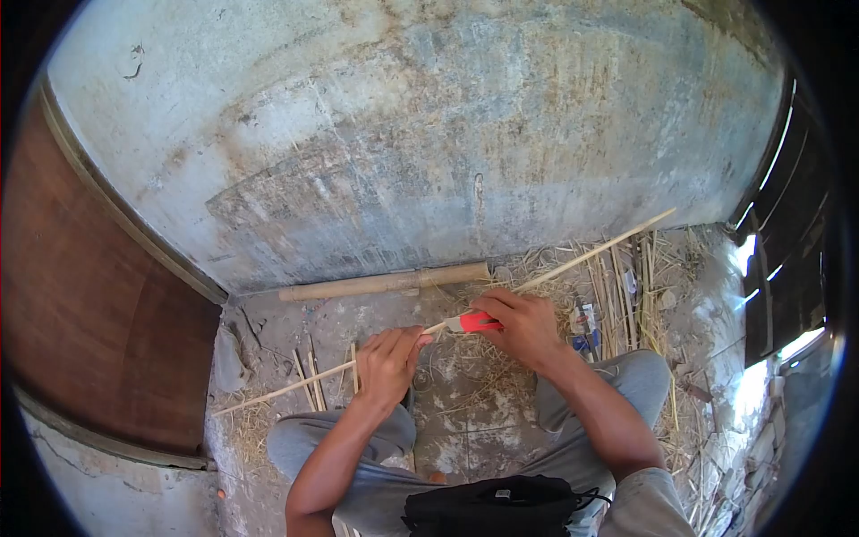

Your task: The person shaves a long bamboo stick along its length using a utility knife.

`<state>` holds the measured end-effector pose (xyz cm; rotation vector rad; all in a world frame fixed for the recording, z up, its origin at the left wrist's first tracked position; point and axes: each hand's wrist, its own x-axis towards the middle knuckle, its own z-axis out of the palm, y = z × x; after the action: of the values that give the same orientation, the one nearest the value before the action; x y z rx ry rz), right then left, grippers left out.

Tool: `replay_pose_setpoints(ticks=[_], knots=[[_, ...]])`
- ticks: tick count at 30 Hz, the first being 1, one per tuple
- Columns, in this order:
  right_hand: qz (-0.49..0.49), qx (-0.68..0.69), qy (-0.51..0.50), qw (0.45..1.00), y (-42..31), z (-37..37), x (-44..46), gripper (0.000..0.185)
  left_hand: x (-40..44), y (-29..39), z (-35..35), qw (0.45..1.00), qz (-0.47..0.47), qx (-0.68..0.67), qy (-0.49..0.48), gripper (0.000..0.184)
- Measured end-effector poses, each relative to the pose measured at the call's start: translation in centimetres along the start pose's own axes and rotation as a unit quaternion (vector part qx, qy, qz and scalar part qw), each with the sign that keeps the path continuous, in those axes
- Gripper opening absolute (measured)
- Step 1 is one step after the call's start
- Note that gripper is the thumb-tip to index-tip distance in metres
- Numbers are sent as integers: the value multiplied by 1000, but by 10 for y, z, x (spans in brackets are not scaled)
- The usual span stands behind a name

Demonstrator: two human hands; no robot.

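A long, thin bamboo strip (595,253) runs slantwise in front of me, low at the left and higher at the right. My left hand (385,362) is closed around its middle, thumb toward the right. Close by, my right hand (523,329) grips a red-handled cutter knife (477,321), whose greyish blade end rests at the strip between my hands. The strip passes under or through the right hand; the fingers hide exactly how. Both hands are above the floor, between my bent knees.
A thick bamboo pole (385,282) lies along the foot of the stained wall (429,134). Split strips (622,295) and shavings (488,380) litter the concrete floor. To the left is a brown door (107,295); a black bag (492,506) sits at my lap.
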<state>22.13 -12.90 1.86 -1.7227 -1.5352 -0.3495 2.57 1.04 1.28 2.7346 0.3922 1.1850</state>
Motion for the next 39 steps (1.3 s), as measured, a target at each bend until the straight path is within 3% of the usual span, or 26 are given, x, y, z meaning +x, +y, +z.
replay_pose_setpoints(ticks=[5, 13, 19, 26, 31, 39], knots=[[12, -16, -2, 1000, 8, 3, -5, 30, 0, 3, 0, 998, 56, 25, 13, 18], [26, -2, 86, 996, 20, -20, 5, 30, 14, -2, -30, 998, -54, 16, -36, 41], [27, -45, 107, 993, 31, -22, 6, 35, 7, -34, -32, 985, -142, -22, -90, 30], [19, -38, 131, 990, 29, -26, 10, 36, 6, -47, -32, 982, -150, -17, -111, 24], [43, -31, 124, 991, 31, -27, 8, 33, 4, -39, -27, 944, -261, -190, -75, 19], [59, -39, 127, 989, 32, -27, 9, 29, 1, -36, -26, 930, -273, -213, -126, 21]])
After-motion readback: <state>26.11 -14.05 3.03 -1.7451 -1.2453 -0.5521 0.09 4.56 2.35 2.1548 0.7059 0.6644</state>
